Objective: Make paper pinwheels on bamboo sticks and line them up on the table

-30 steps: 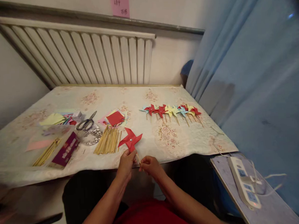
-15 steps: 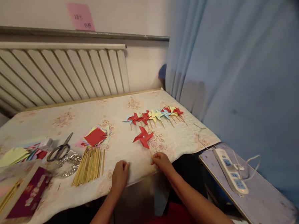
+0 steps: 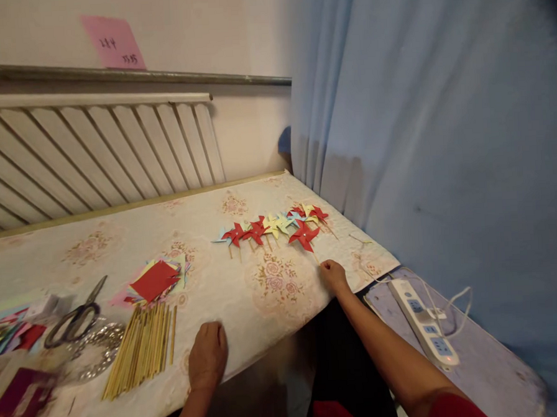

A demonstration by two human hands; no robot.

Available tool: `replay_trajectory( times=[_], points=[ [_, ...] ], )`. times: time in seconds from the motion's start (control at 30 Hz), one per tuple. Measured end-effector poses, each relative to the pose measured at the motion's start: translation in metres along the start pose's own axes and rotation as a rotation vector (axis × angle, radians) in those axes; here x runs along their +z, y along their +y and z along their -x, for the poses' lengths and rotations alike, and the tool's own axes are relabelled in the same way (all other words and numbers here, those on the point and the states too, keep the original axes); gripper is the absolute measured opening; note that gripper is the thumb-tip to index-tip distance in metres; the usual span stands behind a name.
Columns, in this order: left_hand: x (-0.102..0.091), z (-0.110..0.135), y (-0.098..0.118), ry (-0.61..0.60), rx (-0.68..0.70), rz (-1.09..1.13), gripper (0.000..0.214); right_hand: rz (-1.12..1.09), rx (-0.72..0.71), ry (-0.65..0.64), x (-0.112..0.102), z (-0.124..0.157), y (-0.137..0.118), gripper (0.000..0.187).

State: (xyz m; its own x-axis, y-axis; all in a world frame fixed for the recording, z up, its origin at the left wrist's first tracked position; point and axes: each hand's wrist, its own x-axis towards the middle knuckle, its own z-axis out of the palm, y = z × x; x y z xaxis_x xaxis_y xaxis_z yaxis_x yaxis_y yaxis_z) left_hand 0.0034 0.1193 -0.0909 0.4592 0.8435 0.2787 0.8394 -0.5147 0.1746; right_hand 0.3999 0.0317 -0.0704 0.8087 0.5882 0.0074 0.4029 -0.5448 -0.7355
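Note:
A red paper pinwheel (image 3: 303, 235) is pinched by its thin stick in my right hand (image 3: 333, 276), held at the front of a row of finished pinwheels. In that row lie red pinwheels (image 3: 235, 234), a yellow pinwheel (image 3: 274, 225) and pale blue ones, their sticks toward me. My left hand (image 3: 208, 356) rests on the table's near edge, its fingers curled in with nothing visible in them. Beside it on the left is a bundle of thin wooden sticks (image 3: 143, 346). Behind the sticks sits a stack of coloured paper squares (image 3: 155, 279) with red on top.
Scissors (image 3: 76, 318) lie at the left by a clear bag of shiny metal pins (image 3: 96, 349). A purple box (image 3: 20, 402) is at the lower left corner. On the right, a power strip (image 3: 424, 322) with a white cable sits on a low surface beside a blue curtain (image 3: 420, 164).
My right hand has carried the red pinwheel right and away from me, up to the row. My left hand stays near the edge, closed. The view has turned slightly to the right.

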Motion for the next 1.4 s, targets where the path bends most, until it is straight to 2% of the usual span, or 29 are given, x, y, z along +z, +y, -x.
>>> replay_trajectory(
  times=[0.27, 0.57, 1.03, 1.4],
  points=[
    [0.0, 0.0, 0.0, -0.013, 0.003, -0.016, 0.024, 0.163, 0.007, 0.148, -0.002, -0.039, 0.017, 0.026],
    [0.0, -0.001, 0.0, -0.025, -0.017, -0.005, 0.024, 0.268, 0.036, 0.248, 0.008, -0.061, 0.016, 0.026],
    [0.0, -0.001, -0.001, 0.009, -0.009, 0.052, 0.022, 0.386, 0.042, 0.256, 0.021, -0.08, 0.001, 0.027],
    [0.002, -0.001, -0.002, -0.01, -0.019, 0.046, 0.022, 0.441, 0.054, 0.245, 0.025, -0.091, -0.001, 0.03]
  ],
)
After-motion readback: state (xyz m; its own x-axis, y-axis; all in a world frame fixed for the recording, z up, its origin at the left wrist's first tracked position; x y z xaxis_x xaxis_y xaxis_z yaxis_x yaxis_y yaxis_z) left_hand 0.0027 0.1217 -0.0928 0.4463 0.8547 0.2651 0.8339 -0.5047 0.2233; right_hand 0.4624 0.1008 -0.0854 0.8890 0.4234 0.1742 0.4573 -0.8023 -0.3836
